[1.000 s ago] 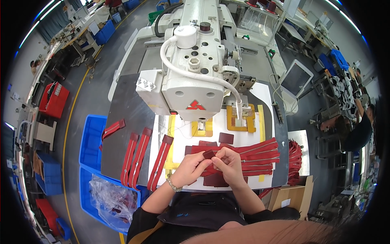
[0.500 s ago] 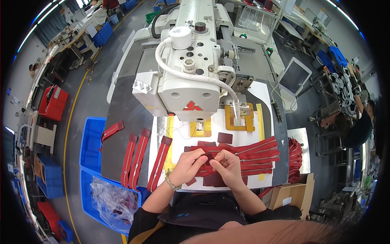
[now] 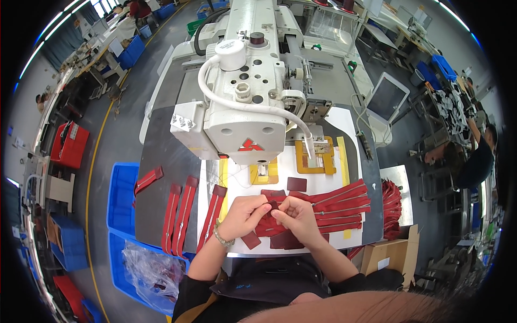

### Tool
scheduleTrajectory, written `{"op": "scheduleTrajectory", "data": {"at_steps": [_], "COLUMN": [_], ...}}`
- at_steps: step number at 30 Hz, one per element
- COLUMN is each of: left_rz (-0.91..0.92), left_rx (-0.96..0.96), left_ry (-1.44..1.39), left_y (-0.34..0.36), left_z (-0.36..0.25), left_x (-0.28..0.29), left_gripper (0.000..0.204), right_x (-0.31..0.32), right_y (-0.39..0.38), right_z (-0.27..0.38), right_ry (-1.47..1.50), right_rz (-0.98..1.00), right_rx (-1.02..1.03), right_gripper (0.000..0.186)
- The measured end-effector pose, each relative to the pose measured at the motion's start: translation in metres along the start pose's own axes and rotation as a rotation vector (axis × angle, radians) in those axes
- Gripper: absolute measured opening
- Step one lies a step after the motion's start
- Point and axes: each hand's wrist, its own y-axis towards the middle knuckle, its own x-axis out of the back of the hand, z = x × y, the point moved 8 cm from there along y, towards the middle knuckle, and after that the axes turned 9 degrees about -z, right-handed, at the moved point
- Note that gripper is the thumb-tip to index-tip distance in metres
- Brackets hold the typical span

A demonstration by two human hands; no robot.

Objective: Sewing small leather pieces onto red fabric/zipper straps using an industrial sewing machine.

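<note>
Both hands are closed over the near part of the work table, fingertips almost meeting. Between them is a small dark red leather-like patch, pinched on one side by my left hand and on the other by my right hand. Fingers cover much of it. Beneath and right of my hands lies a fan of red zippers with metal teeth. Loose dark red patches lie around them, one of them beside my left wrist. To the left, separate zippers with patches on their ends lie side by side.
A white sewing machine head stands just beyond my hands, with yellow-framed clamps under it. Blue bins sit at the left table edge, one holding clear plastic. At right are a red zipper bundle, a cardboard box and a screen.
My view has shifted slightly. Both hands stay together on the small patch, with the fingers only slightly repositioned. The zippers on the table lie as before.
</note>
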Motion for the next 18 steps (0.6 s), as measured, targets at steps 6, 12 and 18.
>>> {"op": "scheduleTrajectory", "data": {"at_steps": [6, 12, 18], "left_rz": [0.177, 0.001, 0.061], "left_rx": [0.045, -0.066, -0.393], "left_ry": [0.013, 0.44, 0.661], "left_y": [0.018, 0.021, 0.02], "left_z": [0.016, 0.041, 0.049], "left_x": [0.001, 0.024, 0.041], "left_gripper": [0.025, 0.026, 0.027], "right_x": [0.003, 0.02, 0.027], "right_y": [0.035, 0.087, 0.114], "right_z": [0.006, -0.012, -0.037], "right_ry": [-0.279, -0.239, -0.297], "right_rz": [0.224, 0.175, 0.07], "right_rx": [-0.075, -0.125, -0.274], "right_gripper": [0.015, 0.017, 0.019]}}
